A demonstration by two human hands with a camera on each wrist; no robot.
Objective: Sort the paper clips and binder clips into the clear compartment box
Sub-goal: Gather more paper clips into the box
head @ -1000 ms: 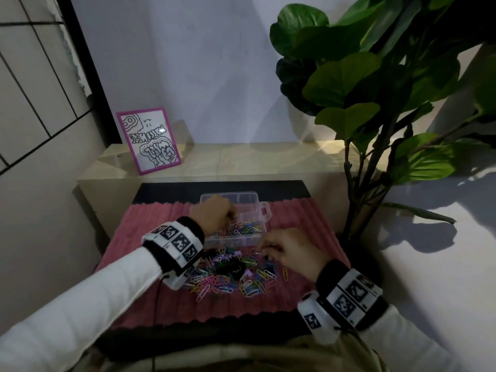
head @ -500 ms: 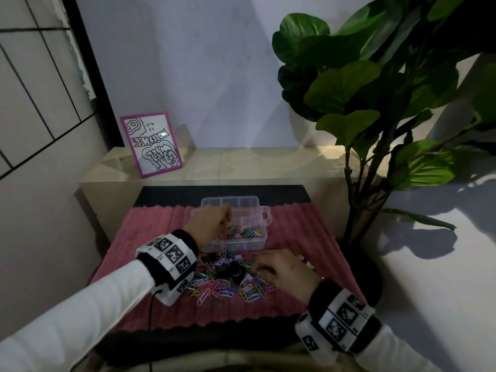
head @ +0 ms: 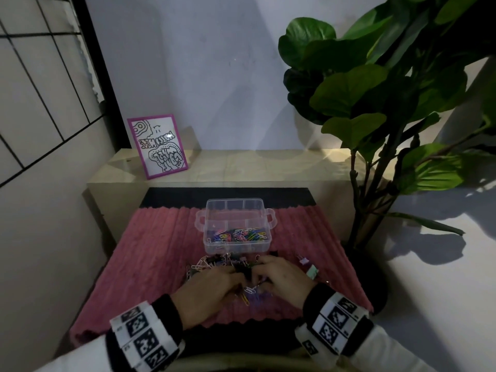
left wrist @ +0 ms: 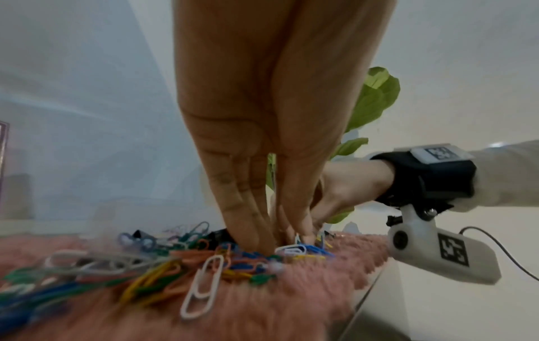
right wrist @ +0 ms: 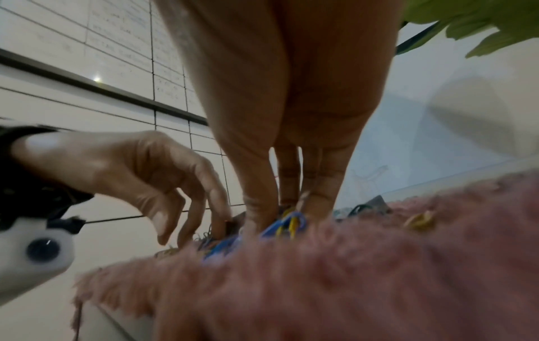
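Paper clips (head: pixel 214 267) and binder clips (head: pixel 239 264) are lying heaped on the pink shaggy mat (head: pixel 161 251) at lower centre of the head view, just below the clear compartment box (head: pixel 236 224). That box is sitting at mid-frame with coloured clips filling its nearest compartment. A fiddle-leaf plant (head: pixel 375 103) is filling the upper right, and a pink-framed drawing (head: pixel 157 146) is leaning at centre left. Both hands are digging into the pile, close together. The left hand (head: pixel 206 291) is pressing bunched fingertips (left wrist: pixel 256 240) down among the clips; whether its grip is closed on any, I cannot tell. The right hand (head: pixel 281 277) is pinching blue and yellow paper clips (right wrist: pixel 287 225) at its fingertips.
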